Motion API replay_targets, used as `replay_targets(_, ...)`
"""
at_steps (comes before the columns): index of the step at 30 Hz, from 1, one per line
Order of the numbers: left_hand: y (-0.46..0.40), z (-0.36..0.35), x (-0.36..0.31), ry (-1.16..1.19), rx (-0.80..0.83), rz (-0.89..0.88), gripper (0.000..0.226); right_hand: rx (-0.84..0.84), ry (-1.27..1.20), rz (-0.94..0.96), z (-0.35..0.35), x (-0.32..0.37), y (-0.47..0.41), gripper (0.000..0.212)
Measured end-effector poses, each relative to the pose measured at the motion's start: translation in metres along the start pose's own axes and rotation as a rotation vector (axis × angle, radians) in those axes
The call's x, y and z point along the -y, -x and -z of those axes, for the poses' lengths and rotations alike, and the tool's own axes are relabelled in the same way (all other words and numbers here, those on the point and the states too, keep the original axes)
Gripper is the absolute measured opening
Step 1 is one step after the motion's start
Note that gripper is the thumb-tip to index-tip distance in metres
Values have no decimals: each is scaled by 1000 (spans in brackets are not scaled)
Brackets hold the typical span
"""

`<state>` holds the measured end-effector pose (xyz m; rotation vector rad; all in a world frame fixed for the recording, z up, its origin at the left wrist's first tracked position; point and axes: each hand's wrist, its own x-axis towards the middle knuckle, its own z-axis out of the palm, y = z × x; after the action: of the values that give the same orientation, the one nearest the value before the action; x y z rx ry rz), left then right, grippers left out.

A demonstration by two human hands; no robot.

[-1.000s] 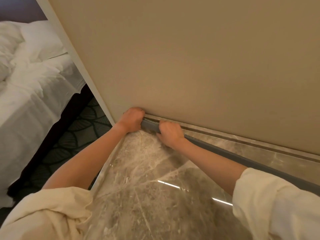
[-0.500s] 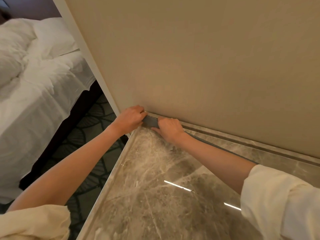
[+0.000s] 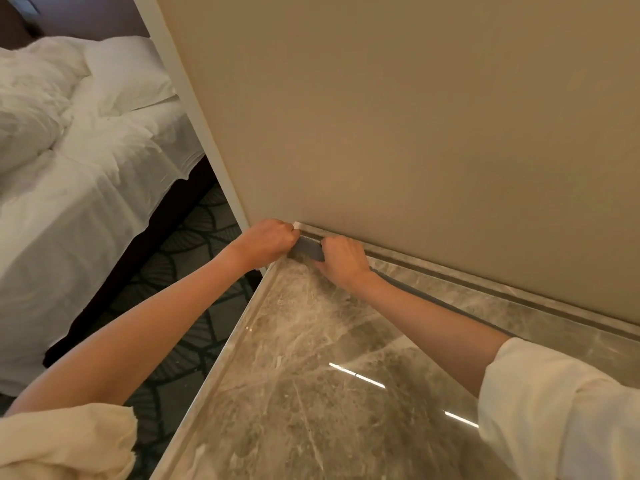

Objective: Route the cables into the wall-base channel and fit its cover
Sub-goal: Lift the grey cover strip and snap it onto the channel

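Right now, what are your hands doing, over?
Left hand and right hand both closed on grey cover at wall corner end. Cover against channel, not fully seated. Cables not visible. Nothing in the way.

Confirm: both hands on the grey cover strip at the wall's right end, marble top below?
Not quite. Head view shows the left hand and right hand on the grey cover strip at the wall's left end, by the corner. Marble top below is correct.
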<state>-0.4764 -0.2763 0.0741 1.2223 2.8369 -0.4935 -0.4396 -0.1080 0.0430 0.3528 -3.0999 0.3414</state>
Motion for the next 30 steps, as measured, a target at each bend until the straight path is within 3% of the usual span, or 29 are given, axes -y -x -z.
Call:
replay_targets(11,7,6,0,116,-67,36,6,-8,157,190,6,2,1,45)
replay_targets(25,13,1,-1,88,-107,14,12,-161,168,120,-9,14,15,36)
replay_targets(30,12,1,-3,84,-98,7,10,-206,352,58,-2,22,23,37)
